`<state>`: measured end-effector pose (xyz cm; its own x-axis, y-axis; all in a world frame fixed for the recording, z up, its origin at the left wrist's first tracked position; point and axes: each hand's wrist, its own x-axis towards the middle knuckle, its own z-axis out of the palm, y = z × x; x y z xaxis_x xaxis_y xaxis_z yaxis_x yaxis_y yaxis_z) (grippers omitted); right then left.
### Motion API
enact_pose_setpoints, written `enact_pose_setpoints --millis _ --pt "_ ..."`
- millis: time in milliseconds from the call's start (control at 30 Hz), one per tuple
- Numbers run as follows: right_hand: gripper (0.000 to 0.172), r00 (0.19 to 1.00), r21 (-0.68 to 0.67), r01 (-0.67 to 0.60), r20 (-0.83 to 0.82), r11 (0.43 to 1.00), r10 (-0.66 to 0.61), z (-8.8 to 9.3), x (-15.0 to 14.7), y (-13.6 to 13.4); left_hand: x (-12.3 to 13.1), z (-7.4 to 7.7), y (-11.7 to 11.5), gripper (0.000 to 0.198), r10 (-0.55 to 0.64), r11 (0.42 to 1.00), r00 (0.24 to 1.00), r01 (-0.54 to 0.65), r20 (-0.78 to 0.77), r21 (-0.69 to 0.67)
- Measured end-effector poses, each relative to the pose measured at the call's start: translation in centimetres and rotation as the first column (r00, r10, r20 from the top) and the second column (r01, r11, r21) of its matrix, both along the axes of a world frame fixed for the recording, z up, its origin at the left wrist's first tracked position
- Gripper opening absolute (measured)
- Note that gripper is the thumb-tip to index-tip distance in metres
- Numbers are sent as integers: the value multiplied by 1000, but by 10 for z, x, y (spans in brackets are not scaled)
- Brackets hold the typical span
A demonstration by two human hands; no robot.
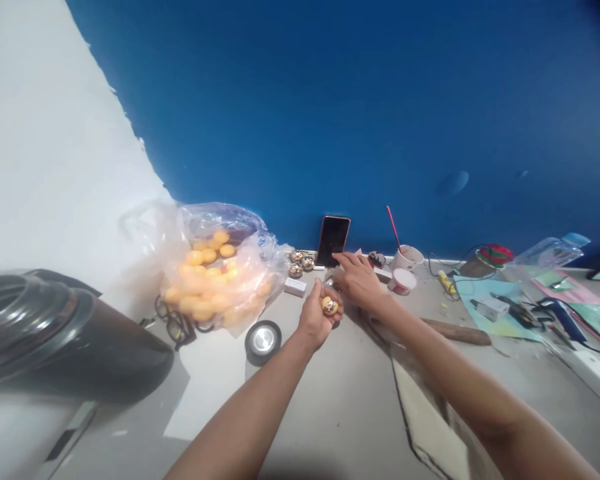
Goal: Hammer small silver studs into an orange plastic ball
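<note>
My left hand (316,317) is closed around a small yellow ball (329,306) with shiny silver pieces on its surface. Just to its right and farther back, my right hand (357,277) reaches towards the foot of a dark phone (334,240), its fingers stretched out. Whether those fingertips touch anything is hard to make out. Several balls covered in shiny pieces (308,264) sit left of the phone, against the blue wall. A small white box (295,287) lies in front of them.
A clear plastic bag of yellow balls (200,300) and a large dark bottle (105,347) stand left. A round lid (263,342) lies near my left forearm. Rightwards are a paper cup (408,257), a wooden-handled tool (457,331), a plastic bottle (547,251) and a power strip (597,373).
</note>
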<state>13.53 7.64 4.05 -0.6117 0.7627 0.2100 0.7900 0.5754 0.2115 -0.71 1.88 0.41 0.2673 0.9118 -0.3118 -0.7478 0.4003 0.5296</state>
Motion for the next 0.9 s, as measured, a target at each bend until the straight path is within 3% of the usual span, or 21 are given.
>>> enact_pose_setpoints --millis 367,667,900 --pt "16 999 -50 16 -48 999 -18 -8 2 5 1 2 0 60 12 998 1000 -13 -12 -63" --pt "16 996 19 -31 -87 999 33 -25 -4 8 0 2 -1 59 0 997 1000 -1 -17 -81" --pt "14 981 114 5 -193 993 17 -20 2 -1 -1 0 -1 58 -9 999 1000 9 4 -51"
